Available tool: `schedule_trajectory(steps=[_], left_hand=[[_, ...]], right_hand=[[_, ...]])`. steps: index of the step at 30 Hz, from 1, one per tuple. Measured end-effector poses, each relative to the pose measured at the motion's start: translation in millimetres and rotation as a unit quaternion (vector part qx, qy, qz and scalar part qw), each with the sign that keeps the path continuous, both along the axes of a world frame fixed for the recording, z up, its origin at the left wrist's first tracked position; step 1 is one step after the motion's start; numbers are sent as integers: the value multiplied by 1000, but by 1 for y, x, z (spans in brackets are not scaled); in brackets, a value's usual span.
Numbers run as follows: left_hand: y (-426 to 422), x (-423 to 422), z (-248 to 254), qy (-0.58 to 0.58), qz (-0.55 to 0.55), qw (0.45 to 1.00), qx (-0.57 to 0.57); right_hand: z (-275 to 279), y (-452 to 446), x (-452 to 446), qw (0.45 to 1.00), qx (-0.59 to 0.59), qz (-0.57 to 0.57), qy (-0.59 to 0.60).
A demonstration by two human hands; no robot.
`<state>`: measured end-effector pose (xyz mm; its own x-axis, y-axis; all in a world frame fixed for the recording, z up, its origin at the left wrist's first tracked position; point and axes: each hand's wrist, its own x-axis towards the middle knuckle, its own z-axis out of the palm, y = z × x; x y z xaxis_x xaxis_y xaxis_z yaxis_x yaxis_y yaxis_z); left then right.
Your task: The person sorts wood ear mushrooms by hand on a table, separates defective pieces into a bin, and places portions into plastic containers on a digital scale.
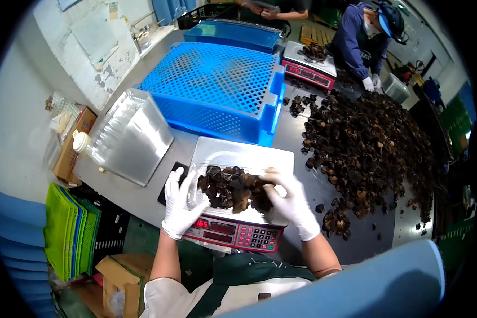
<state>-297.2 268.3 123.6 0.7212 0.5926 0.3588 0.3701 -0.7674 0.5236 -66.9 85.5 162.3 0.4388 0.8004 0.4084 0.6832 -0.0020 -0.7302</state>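
Note:
My gloved left hand [179,206] is beside the left edge of a clear plastic tray [200,204], fingers stretched apart. My gloved right hand [291,201] reaches over the tray's right side, its fingers apart and touching the dark, curled mushrooms, which look like wood ears [233,188]. That heap fills the tray on the metal pan of a red digital scale [233,233]. Red digits are lit on its display, and a keypad is at its right. A large pile of the same mushrooms [365,148] spreads over the steel table to the right.
A blue perforated crate [212,79] stands behind the scale. Stacked clear plastic trays [135,138] are at the left. A co-worker [358,42] in gloves works across the pile near a second scale [310,66]. Another person's hands [262,9] appear at the back. Green baskets [69,228] stand below left.

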Motion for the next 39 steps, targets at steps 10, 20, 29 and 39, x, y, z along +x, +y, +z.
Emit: schedule_trajectory(steps=[10, 20, 29, 39], left_hand=[[20, -10, -36, -107, 11, 891, -440], [70, 19, -19, -240, 43, 857, -453], [167, 90, -56, -354, 101, 838, -402], [186, 172, -23, -336, 3, 869, -362]], right_hand=[[-41, -54, 13, 912, -222, -73, 338], [-8, 51, 70, 954, -76, -19, 288], [-27, 163, 117, 911, 32, -45, 408], [-19, 90, 88, 932, 26, 8, 361]])
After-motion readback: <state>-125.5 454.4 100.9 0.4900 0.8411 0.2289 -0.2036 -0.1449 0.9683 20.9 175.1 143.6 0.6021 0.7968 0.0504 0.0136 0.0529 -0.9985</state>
